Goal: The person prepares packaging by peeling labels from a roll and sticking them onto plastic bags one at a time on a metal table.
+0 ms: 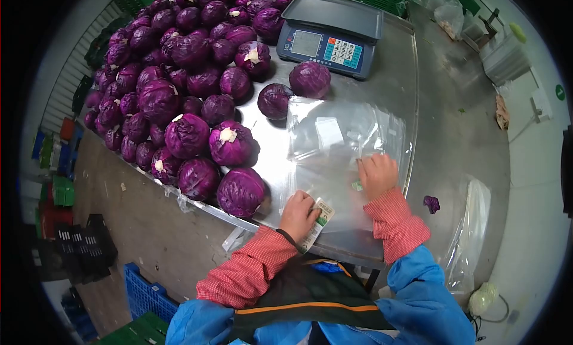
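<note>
Clear plastic bags (322,184) lie flat on the steel table, in front of me. My left hand (299,215) is closed on a printed label card (323,218) at the table's front edge. On the right side of the bags rests my right hand (377,173), its fingers bent and together on the plastic; what they pinch, if anything, is too small to make out. A small green-and-white label (357,185) lies just left of that hand. Two red cabbages (310,80) sit right behind the bags.
Many red cabbages (190,49) are heaped on the table's left half. A digital scale (328,40) stands at the back. A cabbage scrap (431,204) and a long plastic sheet (470,237) lie to the right. A blue crate (149,294) is on the floor.
</note>
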Demonstrator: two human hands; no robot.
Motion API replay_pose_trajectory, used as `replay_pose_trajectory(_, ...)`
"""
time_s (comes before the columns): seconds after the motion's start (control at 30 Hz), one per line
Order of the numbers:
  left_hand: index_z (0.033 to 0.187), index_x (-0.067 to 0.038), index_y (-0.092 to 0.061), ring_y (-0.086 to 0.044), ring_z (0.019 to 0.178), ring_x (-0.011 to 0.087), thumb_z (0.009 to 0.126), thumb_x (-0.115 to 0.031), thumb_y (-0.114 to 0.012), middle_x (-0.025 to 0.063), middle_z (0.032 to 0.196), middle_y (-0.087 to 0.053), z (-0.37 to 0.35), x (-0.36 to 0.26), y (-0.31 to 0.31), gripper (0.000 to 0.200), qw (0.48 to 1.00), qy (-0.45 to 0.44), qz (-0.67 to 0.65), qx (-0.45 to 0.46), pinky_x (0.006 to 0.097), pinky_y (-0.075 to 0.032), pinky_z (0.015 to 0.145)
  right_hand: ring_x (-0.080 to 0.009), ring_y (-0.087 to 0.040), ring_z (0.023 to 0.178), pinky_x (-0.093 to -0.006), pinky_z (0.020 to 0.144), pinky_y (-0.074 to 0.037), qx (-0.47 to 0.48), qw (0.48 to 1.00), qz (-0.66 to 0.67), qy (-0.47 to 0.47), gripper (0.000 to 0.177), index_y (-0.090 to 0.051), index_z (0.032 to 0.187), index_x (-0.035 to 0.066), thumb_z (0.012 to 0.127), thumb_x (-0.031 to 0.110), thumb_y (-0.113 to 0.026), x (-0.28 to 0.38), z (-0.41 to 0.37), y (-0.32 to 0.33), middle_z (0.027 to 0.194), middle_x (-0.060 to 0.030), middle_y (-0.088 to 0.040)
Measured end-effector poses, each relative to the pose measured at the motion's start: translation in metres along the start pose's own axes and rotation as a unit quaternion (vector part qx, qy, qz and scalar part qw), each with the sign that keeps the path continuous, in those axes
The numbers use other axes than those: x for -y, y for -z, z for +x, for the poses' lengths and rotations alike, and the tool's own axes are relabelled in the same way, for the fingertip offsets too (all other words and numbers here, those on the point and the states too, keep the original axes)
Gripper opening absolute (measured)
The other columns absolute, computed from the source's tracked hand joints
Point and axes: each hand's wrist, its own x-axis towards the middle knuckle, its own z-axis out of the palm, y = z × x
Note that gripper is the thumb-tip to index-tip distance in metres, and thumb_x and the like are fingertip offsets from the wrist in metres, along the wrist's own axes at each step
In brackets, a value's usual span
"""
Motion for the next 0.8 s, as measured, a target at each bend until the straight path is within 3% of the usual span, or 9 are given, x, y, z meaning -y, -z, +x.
replay_pose_trajectory(0.1,0.087,0.001,-0.060,-0.055,0.092,0.0366,0.080,-0.014,-0.073,0.0160,0.096,-0.054,0.000,-0.001,0.000,0.021,1.000,0.001,0.012,0.007,0.0444,-0.046,0.081,-0.0256,-0.056,0.079,-0.0410,0.068,-0.043,0.010,0.997,0.073,-0.029,0.018,-0.058,0.076,0.011,0.079,0.018,-0.074,0.001,0.023,-0.018,0.079,-0.0036,-0.056)
replay_pose_trajectory(0.2,0.087,0.001,-0.060,-0.056,0.092,0.0367,0.080,-0.015,-0.073,0.0163,0.096,-0.054,0.002,0.000,0.000,0.021,1.000,-0.003,0.010,0.006,0.0444,-0.046,0.081,-0.0272,-0.057,0.081,-0.0417,0.071,-0.044,0.000,0.989,0.106,-0.105,0.016,-0.059,0.078,0.011,0.079,0.017,-0.074,-0.010,0.041,-0.031,0.081,-0.0053,-0.057)
replay_pose_trajectory(0.3,0.087,0.001,-0.061,-0.056,0.092,0.0367,0.080,-0.015,-0.073,0.0163,0.095,-0.054,0.000,0.000,0.000,0.021,1.000,-0.004,0.012,0.007,0.0444,-0.046,0.081,-0.0284,-0.056,0.079,-0.0424,0.070,-0.043,0.005,0.997,0.078,-0.019,0.015,-0.059,0.078,0.011,0.078,0.015,-0.073,-0.008,0.043,-0.031,0.080,-0.0056,-0.055)
replay_pose_trajectory(0.5,0.088,0.000,-0.061,-0.056,0.092,0.0365,0.081,-0.016,-0.073,0.0161,0.096,-0.055,0.002,0.000,0.002,0.021,1.000,0.011,0.000,0.010,0.0443,-0.047,0.081,-0.0263,-0.052,0.073,-0.0416,0.066,-0.037,-0.053,0.996,0.056,0.044,0.021,-0.054,0.074,0.012,0.074,0.013,-0.075,-0.002,0.019,-0.008,0.074,-0.0048,-0.048)
replay_pose_trajectory(0.6,0.088,-0.001,-0.062,-0.056,0.091,0.0363,0.081,-0.016,-0.072,0.0158,0.096,-0.055,0.002,0.003,0.000,0.020,1.000,0.005,0.005,0.006,0.0445,-0.047,0.080,-0.0251,-0.051,0.072,-0.0418,0.065,-0.036,-0.036,0.993,0.060,0.092,0.025,-0.051,0.072,0.012,0.072,0.014,-0.076,0.001,-0.011,0.009,0.073,-0.0040,-0.047)
replay_pose_trajectory(0.73,0.092,-0.001,-0.064,-0.059,0.085,0.0375,0.083,-0.017,-0.072,0.0146,0.090,-0.059,-0.005,-0.001,0.001,0.020,1.000,-0.001,-0.014,-0.027,0.0435,-0.049,0.076,-0.0248,-0.052,0.066,-0.0402,0.062,-0.037,0.055,0.986,0.123,0.095,0.025,-0.054,0.074,0.012,0.071,0.017,-0.078,0.009,-0.062,0.037,0.071,-0.0050,-0.050)
replay_pose_trajectory(0.8,0.099,-0.001,-0.065,-0.063,0.086,0.0382,0.087,-0.018,-0.070,0.0171,0.092,-0.065,-0.014,-0.020,0.020,0.021,0.996,0.054,-0.041,0.066,0.0438,-0.050,0.075,-0.0245,-0.053,0.064,-0.0390,0.060,-0.038,0.130,0.979,0.132,0.086,0.026,-0.056,0.077,0.011,0.071,0.020,-0.079,0.006,-0.082,0.058,0.071,-0.0058,-0.053)
